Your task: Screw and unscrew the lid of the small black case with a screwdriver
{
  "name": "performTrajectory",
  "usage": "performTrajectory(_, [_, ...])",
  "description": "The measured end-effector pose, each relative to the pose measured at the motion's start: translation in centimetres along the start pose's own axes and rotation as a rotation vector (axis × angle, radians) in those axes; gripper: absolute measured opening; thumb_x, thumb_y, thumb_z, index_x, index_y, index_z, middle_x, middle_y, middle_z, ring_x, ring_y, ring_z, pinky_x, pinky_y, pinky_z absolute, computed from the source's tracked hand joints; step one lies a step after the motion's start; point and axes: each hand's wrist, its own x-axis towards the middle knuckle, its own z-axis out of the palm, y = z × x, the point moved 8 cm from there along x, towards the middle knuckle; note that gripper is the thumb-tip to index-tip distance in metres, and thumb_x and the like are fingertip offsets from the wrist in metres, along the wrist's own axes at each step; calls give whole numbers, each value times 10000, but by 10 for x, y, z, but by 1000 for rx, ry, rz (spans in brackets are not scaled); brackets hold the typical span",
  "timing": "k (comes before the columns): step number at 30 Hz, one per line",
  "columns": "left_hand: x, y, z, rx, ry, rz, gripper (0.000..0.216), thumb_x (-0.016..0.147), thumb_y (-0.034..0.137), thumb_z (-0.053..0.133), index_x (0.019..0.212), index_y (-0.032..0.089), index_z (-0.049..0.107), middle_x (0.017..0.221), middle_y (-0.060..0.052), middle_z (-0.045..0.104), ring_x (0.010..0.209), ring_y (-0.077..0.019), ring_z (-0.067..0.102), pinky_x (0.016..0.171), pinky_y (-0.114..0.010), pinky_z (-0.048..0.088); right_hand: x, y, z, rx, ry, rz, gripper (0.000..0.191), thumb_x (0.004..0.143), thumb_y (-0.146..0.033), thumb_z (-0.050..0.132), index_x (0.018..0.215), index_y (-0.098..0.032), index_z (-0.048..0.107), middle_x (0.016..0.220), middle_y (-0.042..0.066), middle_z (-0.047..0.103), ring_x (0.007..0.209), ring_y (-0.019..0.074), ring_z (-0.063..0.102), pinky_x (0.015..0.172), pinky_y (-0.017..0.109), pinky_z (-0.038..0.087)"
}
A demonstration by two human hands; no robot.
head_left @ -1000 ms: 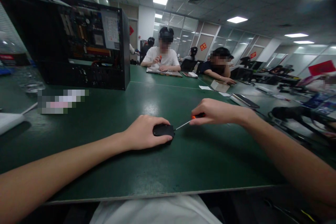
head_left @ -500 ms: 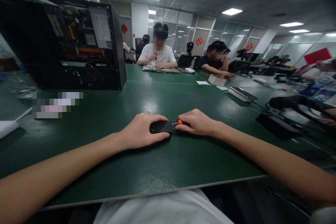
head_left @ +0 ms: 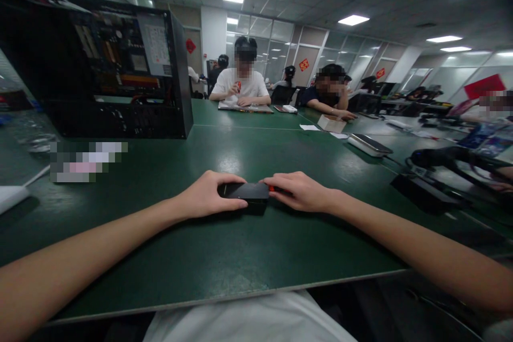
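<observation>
A small flat black device (head_left: 248, 192) lies on the green table (head_left: 240, 256) just ahead of me. My left hand (head_left: 208, 195) grips its left end with fingers curled round it. My right hand (head_left: 298, 192) presses against its right end, closed on a small screwdriver with an orange handle (head_left: 272, 189); only a bit of the handle shows between the fingers and the device. The shaft is hidden.
An open black computer case (head_left: 108, 64) stands at the back left. A blurred flat item (head_left: 86, 160) lies in front of it. Other people sit at the far end. Black gear and cables (head_left: 436, 171) lie to the right.
My right hand has drawn in from the right until it meets the black device, and the screwdriver's shaft has gone out of sight. The device now shows more of its length.
</observation>
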Motion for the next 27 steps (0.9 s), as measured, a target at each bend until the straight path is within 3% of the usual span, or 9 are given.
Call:
performTrajectory(19, [1, 4, 3, -52, 16, 36, 484, 799, 493, 775, 1164, 177, 754, 994, -35, 789, 866, -220, 706, 813, -285, 512, 3, 9, 1, -61, -8, 29, 351, 1035, -254, 423, 1296, -188, 647, 938, 68, 670, 785, 134, 605, 674, 241, 427])
performTrajectory(27, [1, 6, 3, -40, 44, 40, 482, 785, 471, 799, 1165, 178, 760, 972, -29, 784, 874, -219, 706, 780, -274, 495, 10, 3, 1, 66, -81, 64, 383, 997, -171, 435, 1329, -153, 624, 969, 87, 673, 822, 151, 624, 711, 249, 461])
